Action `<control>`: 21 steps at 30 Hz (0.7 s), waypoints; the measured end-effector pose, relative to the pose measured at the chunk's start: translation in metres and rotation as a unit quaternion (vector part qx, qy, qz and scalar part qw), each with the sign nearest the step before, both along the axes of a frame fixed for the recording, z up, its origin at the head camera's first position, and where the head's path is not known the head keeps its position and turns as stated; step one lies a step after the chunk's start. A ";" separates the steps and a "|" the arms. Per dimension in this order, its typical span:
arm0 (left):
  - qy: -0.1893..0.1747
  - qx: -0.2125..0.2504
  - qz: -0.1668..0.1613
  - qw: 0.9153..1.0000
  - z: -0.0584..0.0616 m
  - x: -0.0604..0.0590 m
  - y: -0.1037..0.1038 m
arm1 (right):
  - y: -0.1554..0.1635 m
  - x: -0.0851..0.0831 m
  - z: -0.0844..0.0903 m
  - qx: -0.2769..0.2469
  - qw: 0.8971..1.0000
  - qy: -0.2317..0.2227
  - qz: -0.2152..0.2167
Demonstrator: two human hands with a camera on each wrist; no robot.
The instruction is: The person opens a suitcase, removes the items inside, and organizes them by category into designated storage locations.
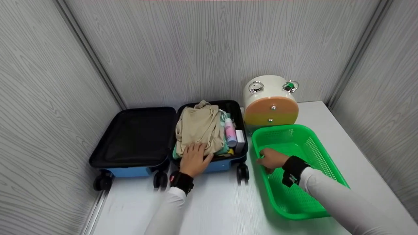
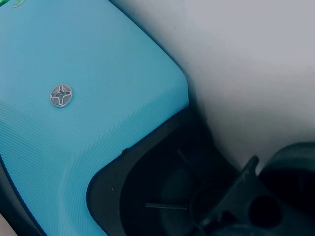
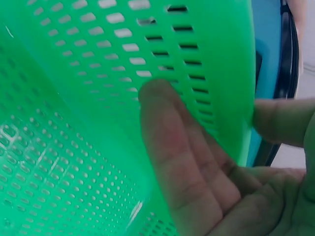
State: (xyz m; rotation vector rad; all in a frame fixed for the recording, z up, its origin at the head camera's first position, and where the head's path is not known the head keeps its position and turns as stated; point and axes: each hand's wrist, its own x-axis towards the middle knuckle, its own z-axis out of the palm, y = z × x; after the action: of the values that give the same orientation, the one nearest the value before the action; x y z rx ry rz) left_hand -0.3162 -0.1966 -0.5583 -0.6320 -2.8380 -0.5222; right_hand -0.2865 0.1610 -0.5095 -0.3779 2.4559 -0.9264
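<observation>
A small blue suitcase [image 1: 137, 137] lies wide open on the white table. Its right half holds a beige garment [image 1: 199, 129], a pink bottle [image 1: 230, 132] and a white box [image 1: 240, 140]. My left hand [image 1: 195, 160] rests flat on the near edge of the beige garment with fingers spread. The left wrist view shows only the blue suitcase shell [image 2: 74, 123] and a black wheel [image 2: 206, 206]. My right hand [image 1: 272, 159] holds the left wall of the green basket [image 1: 294, 195]. Its fingers [image 3: 172, 147] lie inside the basket wall [image 3: 98, 73], the thumb [image 3: 283, 120] outside.
A round white case [image 1: 271, 104] with an orange and yellow face and two metal rings stands behind the basket. Grey panel walls close in the table on the left, back and right. The suitcase's left half is lined black.
</observation>
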 end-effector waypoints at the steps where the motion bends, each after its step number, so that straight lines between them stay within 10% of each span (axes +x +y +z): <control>1: 0.001 -0.001 -0.001 1.000 0.000 0.000 0.000 | -0.003 0.000 0.000 0.003 1.000 0.001 -0.002; 21: -0.001 0.003 -0.003 1.000 -0.003 0.001 0.000 | -0.035 -0.019 -0.022 -0.036 0.997 0.005 -0.066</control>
State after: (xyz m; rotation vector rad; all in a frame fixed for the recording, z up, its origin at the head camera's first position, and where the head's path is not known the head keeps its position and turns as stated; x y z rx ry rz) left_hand -0.3154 -0.1969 -0.5614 -0.6389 -2.8364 -0.5321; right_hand -0.3057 0.1257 -0.5314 -0.2475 2.4850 -1.0720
